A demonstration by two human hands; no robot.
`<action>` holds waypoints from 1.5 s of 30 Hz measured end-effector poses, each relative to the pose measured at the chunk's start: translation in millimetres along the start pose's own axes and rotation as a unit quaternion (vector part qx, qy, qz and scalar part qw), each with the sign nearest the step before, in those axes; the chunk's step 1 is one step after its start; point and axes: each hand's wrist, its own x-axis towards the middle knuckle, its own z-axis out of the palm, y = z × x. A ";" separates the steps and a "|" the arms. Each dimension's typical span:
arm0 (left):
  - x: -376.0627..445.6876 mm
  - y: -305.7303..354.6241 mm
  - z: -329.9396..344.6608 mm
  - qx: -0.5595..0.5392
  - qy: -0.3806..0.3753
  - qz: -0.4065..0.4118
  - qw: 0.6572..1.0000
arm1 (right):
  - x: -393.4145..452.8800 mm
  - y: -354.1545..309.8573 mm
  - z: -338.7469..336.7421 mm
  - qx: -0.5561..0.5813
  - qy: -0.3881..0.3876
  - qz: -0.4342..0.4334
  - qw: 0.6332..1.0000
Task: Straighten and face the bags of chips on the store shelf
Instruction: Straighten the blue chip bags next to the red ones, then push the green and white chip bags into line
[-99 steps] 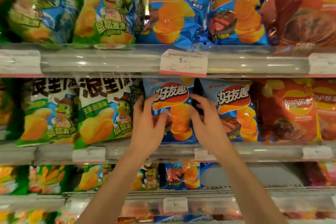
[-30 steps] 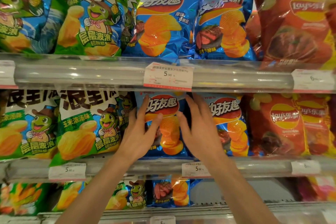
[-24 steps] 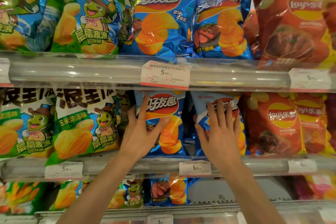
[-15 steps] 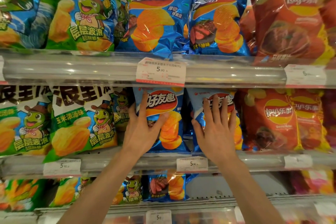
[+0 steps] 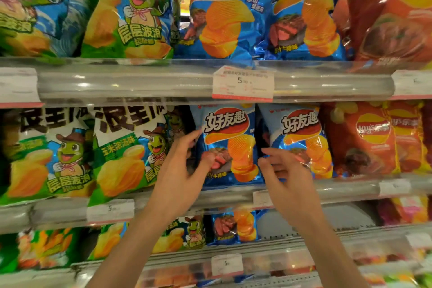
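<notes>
On the middle shelf [image 5: 350, 188], two glossy blue foil chip bags with red-and-orange logos stand side by side, both upright and facing out. Left blue bag [image 5: 230, 145] sits just right of a green-and-white corn-snack bag with a cartoon frog in a cowboy hat [image 5: 126, 154]; right blue bag [image 5: 301, 140] sits just left of a red foil Lay's bag [image 5: 361, 138]. Narrow dark gap between the two blue bags. Left hand [image 5: 180, 170] at the left edge of the left blue bag: fingers reach up along that edge, thumb crosses onto the bag's front near the steak picture, so the grip looks closed lightly on the bag's side. Right hand [image 5: 287, 175] in front of the lower left part of the right blue bag: fingers loosely curled and pointing left toward the gap, fingertips blurred; cannot tell whether they pinch the bag's edge or only touch it. Both bare forearms rise from the bottom of the view. Clear plastic rail on the shelf front carries a white price tag [image 5: 261, 197], partly hidden behind the right hand. Upper shelf holds more of the same: green frog bags left, two blue bags centre, a red bag right, with a white price label reading 5 [image 5: 243, 83] on its rail. Lower shelf shows a smaller blue bag [image 5: 233, 224] and green bags, partly hidden by the arms.
</notes>
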 end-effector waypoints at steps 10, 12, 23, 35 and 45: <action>-58.7 -17.6 -50.9 -0.087 -0.011 -0.069 0.994 | -72.3 -13.1 39.1 0.107 -0.042 0.104 0.988; -66.8 -20.5 -56.1 -0.093 0.005 -0.083 0.992 | -77.1 -13.3 38.2 0.109 -0.048 0.105 0.987; -91.6 -23.3 -101.3 -0.060 0.125 -0.113 0.984 | -75.8 -25.0 59.8 0.137 -0.097 0.098 0.981; -32.7 -30.0 -125.2 0.078 0.116 -0.021 0.990 | -16.6 -105.8 145.4 0.073 -0.080 0.013 0.994; -12.5 -36.6 -120.6 0.035 0.068 -0.002 0.997 | 0.1 -107.9 165.6 0.058 -0.016 -0.008 0.998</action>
